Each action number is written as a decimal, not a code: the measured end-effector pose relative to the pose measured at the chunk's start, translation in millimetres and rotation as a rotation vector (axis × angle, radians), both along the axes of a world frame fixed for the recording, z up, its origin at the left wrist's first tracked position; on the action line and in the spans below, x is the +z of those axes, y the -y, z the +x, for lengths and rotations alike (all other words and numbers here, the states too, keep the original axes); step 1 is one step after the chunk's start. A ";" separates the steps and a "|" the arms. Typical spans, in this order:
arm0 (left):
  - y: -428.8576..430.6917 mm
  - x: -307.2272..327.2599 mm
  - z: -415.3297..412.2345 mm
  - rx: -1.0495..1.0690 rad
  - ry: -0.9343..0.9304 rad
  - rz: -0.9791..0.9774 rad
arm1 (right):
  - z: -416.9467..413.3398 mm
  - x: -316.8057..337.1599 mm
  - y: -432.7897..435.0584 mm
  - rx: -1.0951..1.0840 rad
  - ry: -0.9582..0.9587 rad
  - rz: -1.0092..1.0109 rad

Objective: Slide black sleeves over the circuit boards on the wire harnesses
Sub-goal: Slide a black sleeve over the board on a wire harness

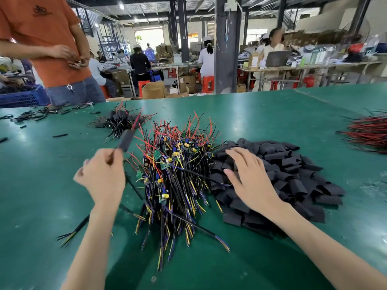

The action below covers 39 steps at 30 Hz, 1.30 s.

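Green table, harness heap beside black sleeve pile, sleeved harnesses, red-black wires.

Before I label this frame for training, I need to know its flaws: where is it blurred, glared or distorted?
Head view: the left hand and the sleeved harness it holds are motion-blurred; the right hand on the black sleeves is sharp; ceiling lights leave soft glare on the green table; the wide lens bows the table's far edge.
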<state>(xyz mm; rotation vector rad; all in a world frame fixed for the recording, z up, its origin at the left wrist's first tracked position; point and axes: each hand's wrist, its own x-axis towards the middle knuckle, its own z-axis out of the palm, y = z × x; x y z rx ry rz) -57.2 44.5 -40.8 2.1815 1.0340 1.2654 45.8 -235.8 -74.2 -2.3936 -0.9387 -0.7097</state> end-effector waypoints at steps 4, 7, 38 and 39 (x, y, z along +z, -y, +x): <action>-22.7 -21.9 -6.3 0.164 -0.443 -0.195 | 11.8 -4.3 8.8 -0.120 -0.046 -0.105; -24.2 -28.6 -7.5 0.185 -0.664 -0.253 | 14.8 -4.9 10.9 -0.142 -0.106 -0.140; 54.6 46.3 32.1 -0.683 0.354 -0.517 | 18.2 -12.5 11.0 -0.141 -0.228 -0.399; 54.1 53.2 30.1 -0.735 0.435 -0.529 | 18.7 -12.5 10.4 -0.148 -0.243 -0.396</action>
